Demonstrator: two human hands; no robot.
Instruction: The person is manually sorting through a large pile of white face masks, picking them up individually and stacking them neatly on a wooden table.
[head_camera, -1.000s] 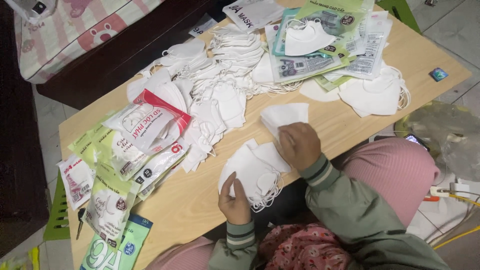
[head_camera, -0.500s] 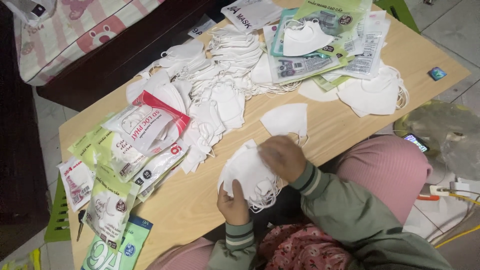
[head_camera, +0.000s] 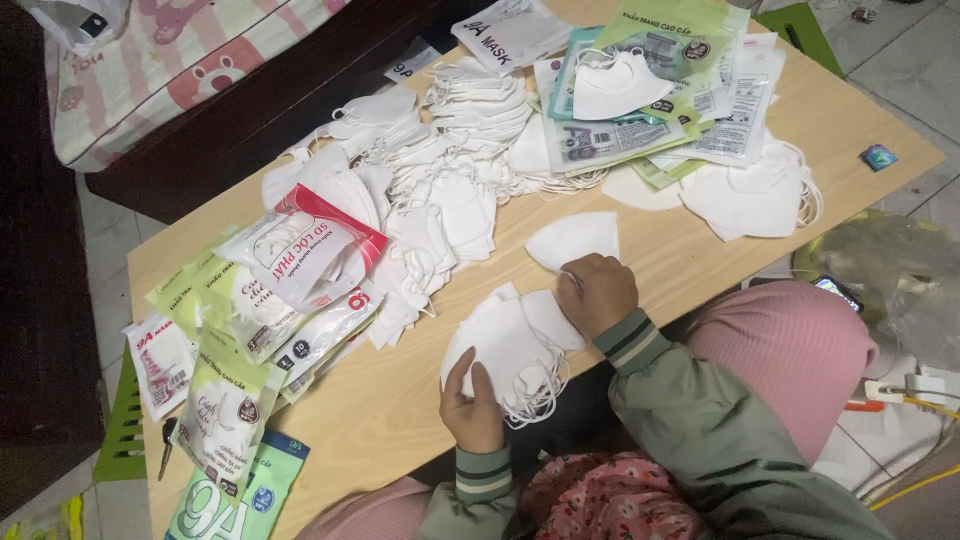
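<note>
A small stack of folded white masks (head_camera: 505, 345) is held at the near edge of the wooden table (head_camera: 690, 265), its ear loops hanging off toward 5 o'clock and its long axis running roughly from 7 to 1 o'clock. The stack is gripped from below by the left hand (head_camera: 472, 405), whose thumb and fingers are closed on its lower edge at about 7 o'clock from the stack's middle. The right hand (head_camera: 597, 293) rests on the stack's upper right corner, at about 2 o'clock from the middle, with its fingers curled together; whether a mask is pinched there cannot be told. A single folded white mask (head_camera: 575, 238) lies flat on the table just beyond this hand, at about 11 o'clock from the knuckles and nearly touching the fingertips, its pointed end directed toward 9 o'clock. The right hand is clearly nearer to it than the left, which lies well apart. Farther out, at 10 to 12 o'clock, a large loose heap of white masks (head_camera: 430, 180) is spread, flanked at 9 o'clock by green and white packets (head_camera: 230, 320) and at 1 o'clock by more sealed packets (head_camera: 650, 90) and another pile of masks (head_camera: 750, 195).
</note>
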